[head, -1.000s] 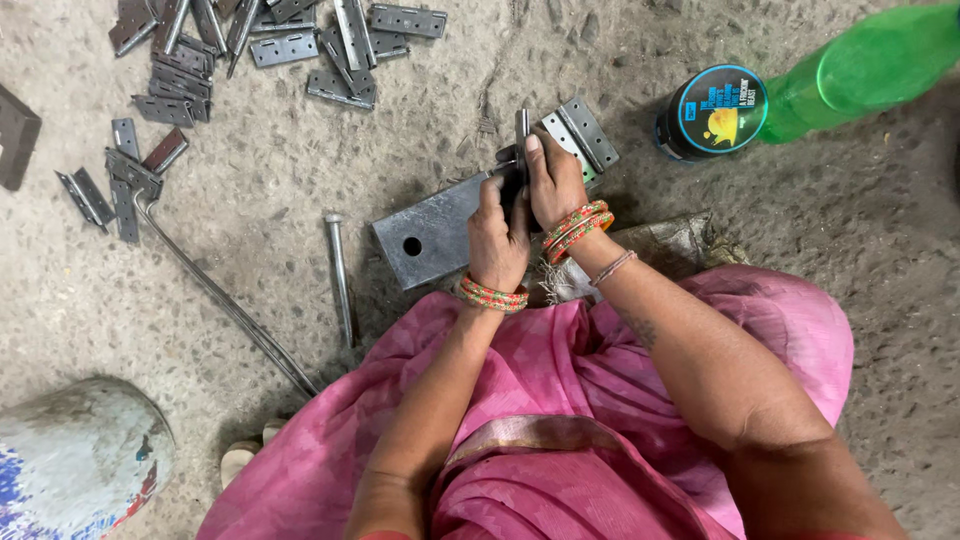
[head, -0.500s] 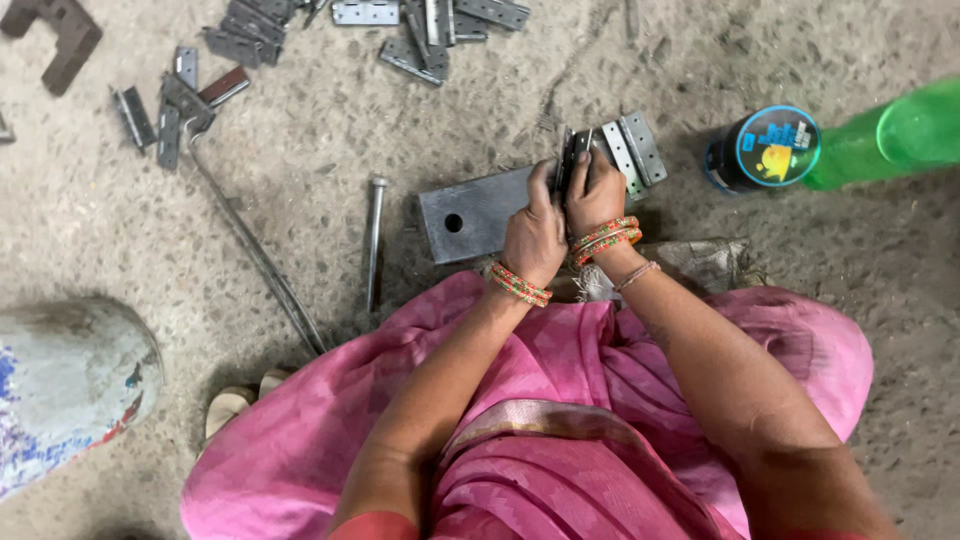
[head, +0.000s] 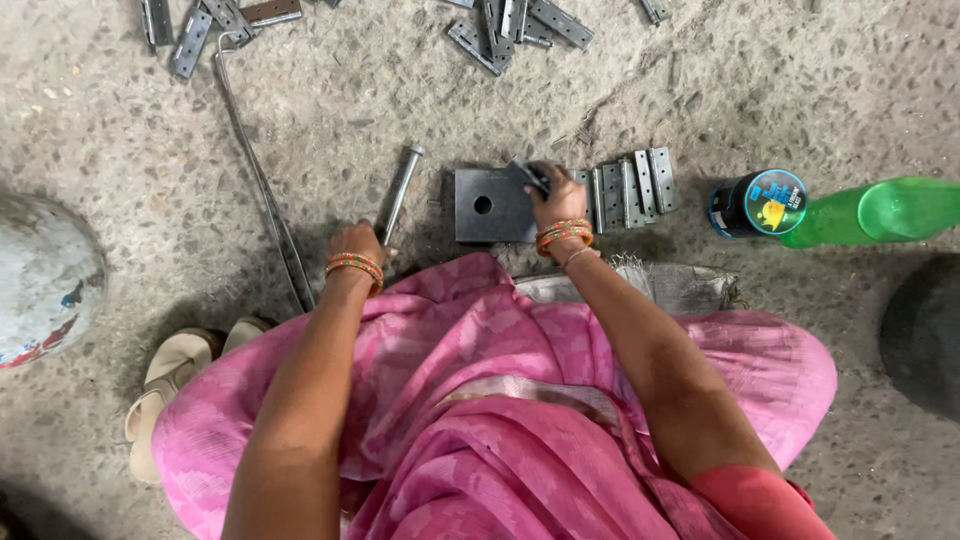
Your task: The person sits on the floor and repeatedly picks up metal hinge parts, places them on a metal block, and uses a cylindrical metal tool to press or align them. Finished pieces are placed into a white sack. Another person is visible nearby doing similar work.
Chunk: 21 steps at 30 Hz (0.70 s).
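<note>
Left hand [head: 356, 243] grips steel rod [head: 399, 190]; right hand [head: 560, 200] pinches hinge [head: 530, 176]

Your one head camera looks steeply down from above at your lap and the concrete floor [head: 300, 130], close in.

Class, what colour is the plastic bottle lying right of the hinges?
Green; the bottle shows best in the head view.

Rough grey speckled concrete floor [head: 780, 90], gritty and dusty, soft even daylight, faint shadows, pale rounded painted object [head: 40, 280] at left edge, dark shape [head: 925, 335] at right
</note>
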Tool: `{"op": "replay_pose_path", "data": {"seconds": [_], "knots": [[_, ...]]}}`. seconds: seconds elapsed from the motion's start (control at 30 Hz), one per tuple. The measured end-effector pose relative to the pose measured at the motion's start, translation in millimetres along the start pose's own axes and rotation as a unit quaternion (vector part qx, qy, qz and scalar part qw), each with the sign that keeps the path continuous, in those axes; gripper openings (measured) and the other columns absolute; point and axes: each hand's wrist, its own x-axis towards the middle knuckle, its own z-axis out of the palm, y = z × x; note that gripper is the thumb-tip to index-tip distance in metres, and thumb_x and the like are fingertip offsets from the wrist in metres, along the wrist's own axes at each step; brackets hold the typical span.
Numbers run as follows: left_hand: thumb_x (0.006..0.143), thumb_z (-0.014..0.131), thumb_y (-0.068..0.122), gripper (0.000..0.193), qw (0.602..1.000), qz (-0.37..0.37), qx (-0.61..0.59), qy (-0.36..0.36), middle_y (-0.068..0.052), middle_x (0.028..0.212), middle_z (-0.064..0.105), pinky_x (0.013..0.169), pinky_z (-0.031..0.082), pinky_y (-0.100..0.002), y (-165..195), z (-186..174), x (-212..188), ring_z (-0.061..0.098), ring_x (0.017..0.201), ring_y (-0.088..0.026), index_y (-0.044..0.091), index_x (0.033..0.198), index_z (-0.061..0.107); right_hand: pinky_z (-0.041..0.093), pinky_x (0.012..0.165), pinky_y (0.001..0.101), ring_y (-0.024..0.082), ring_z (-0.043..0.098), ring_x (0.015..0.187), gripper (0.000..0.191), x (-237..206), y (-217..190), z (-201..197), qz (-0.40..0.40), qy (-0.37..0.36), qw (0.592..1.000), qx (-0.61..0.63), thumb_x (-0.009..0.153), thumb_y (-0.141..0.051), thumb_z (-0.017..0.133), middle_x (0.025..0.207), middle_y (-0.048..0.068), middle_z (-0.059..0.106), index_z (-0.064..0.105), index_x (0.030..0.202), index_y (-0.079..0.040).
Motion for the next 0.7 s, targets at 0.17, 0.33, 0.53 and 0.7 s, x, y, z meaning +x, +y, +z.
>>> {"op": "replay_pose_path", "data": {"seconds": [0.17, 0.33, 0.53, 0.7], "knots": [[0.081, 0.081, 0.033, 0.034, 0.999, 0.025, -0.044, -0.015, -0.019, 0.111, 0.073, 0.091, 0.056, -0.051, -3, 9, 8, 0.07, 0.106, -0.039, 0.013, 0.108, 0.074, 0.058, 0.081, 0.04, 0.034, 0.073, 0.091, 0.041, -23, 1, -14, -0.026, 0.036, 0.999, -0.002, 0.073, -0.018, 0.092, 0.104, 0.013, 0.075, 0.074, 0.109, -0.009], [0.097, 0.066, 0.028, 0.024, 0.976, 0.015, -0.19, 0.109, -0.024, 0.094, 0.072, 0.081, 0.053, -0.055, 8, 2, 21, 0.069, 0.093, -0.045, 0.006, 0.104, 0.071, 0.058, 0.073, 0.0373, 0.028, 0.072, 0.08, 0.026, -49, 19, -33, 0.029, 0.029, 0.999, -0.001, 0.075, -0.022, 0.092, 0.092, 0.01, 0.075, 0.079, 0.094, -0.01], [0.108, 0.057, 0.026, 0.024, 0.816, 0.172, -0.437, 0.336, -0.01, 0.07, 0.06, 0.055, 0.043, -0.038, 57, -65, -34, 0.058, 0.06, -0.025, 0.004, 0.104, 0.065, 0.057, 0.074, 0.0378, 0.027, 0.072, 0.084, 0.02, -61, 20, -10, 0.034, 0.076, 0.996, 0.013, 0.077, -0.023, 0.089, 0.092, 0.006, 0.075, 0.08, 0.09, -0.011], [0.115, 0.049, 0.029, 0.02, 0.561, 0.375, -0.603, 0.426, -0.005, 0.087, 0.056, 0.059, 0.043, -0.03, 98, -87, -66, 0.051, 0.067, -0.016, 0.01, 0.115, 0.053, 0.055, 0.081, 0.0407, 0.028, 0.069, 0.094, 0.019, -66, 19, -4, 0.035, 0.086, 0.996, 0.016, 0.079, -0.024, 0.088, 0.101, 0.005, 0.074, 0.08, 0.091, -0.011]]}}
